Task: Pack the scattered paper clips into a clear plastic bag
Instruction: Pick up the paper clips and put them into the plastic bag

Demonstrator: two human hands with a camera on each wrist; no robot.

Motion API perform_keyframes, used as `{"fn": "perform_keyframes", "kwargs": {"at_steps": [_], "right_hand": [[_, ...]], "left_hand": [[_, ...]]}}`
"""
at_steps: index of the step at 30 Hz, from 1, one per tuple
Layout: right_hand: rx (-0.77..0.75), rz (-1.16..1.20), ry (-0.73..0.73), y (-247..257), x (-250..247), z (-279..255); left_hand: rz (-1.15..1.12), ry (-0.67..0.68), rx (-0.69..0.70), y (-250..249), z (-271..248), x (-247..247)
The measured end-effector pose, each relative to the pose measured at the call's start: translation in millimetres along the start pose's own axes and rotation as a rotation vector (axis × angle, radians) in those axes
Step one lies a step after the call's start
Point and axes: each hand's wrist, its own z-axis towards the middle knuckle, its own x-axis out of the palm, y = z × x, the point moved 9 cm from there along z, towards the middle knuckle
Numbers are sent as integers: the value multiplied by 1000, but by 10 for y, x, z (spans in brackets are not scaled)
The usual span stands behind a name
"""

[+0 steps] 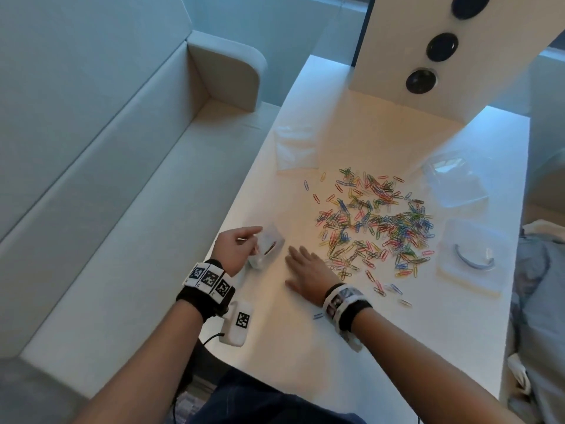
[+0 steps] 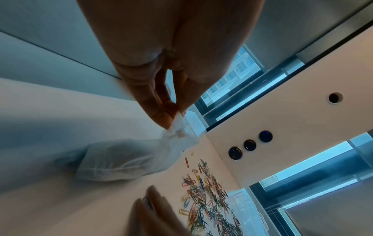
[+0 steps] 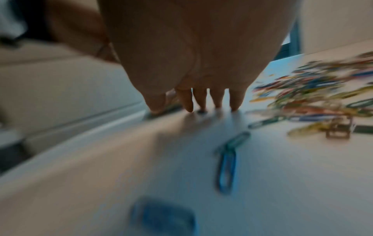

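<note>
A wide scatter of coloured paper clips point(image 1: 374, 228) lies on the white table point(image 1: 305, 347); it also shows in the left wrist view as paper clips point(image 2: 203, 198). My left hand point(image 1: 237, 247) pinches the rim of a small clear plastic bag point(image 1: 269, 246) between thumb and fingers; the clear bag point(image 2: 129, 161) hangs down to the table with a few clips inside. My right hand point(image 1: 305, 272) lies flat, fingers straight, fingertips point(image 3: 218, 103) on the table just left of the pile. Loose blue clips point(image 3: 227, 172) lie under the right wrist.
Another flat clear bag point(image 1: 295, 148) lies at the table's far left. A crumpled clear bag point(image 1: 455, 179) and a shallow clear lid point(image 1: 474, 255) sit right of the pile. A white tagged device point(image 1: 237, 327) rests at the near left edge. A white upright panel point(image 1: 428, 50) stands behind.
</note>
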Motion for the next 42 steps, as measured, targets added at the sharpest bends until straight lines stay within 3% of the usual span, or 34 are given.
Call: {"fn": "perform_keyframes", "kwargs": {"at_steps": [2,5,11,15,20,24,27,29,32,34,37,40,42], "right_hand": [[-73,-180,16,57,277,-167],[-158,-294,-106,-71,448,-493],[-63,-355,-204,-664,183,-672],[-8,-337,-187,-785,12,-658],[-57,-270,-329,-868,-236,-685],[80,-150,-307,-1066,-376,-678],[296,166,-439,-1370,-592,-774],[538,435,-541,-1650,-659,-946],[833,905,-611,-1974,-429,-1198],[831,1372,-651,-1934,-274,-1235],[626,1958,-596,-1494,-299,-1111],[505,2015,-488,-1062,-373,-944],[554,1891,-485,-958,-323,-867]], "left_hand": [[-9,-1,-8,42,-15,-1],[-18,2,-30,128,-62,31],[7,29,-35,200,-174,214],[19,37,-30,199,-186,292],[11,41,-41,193,-143,385],[52,65,-52,194,-113,525],[69,93,-26,103,-137,669],[85,110,-6,16,-165,768],[112,168,-31,2,-170,934],[136,211,-43,60,-135,1062],[173,219,-41,78,-115,1247],[252,260,-20,-34,-190,1448],[380,270,19,-98,-230,1534]]}}
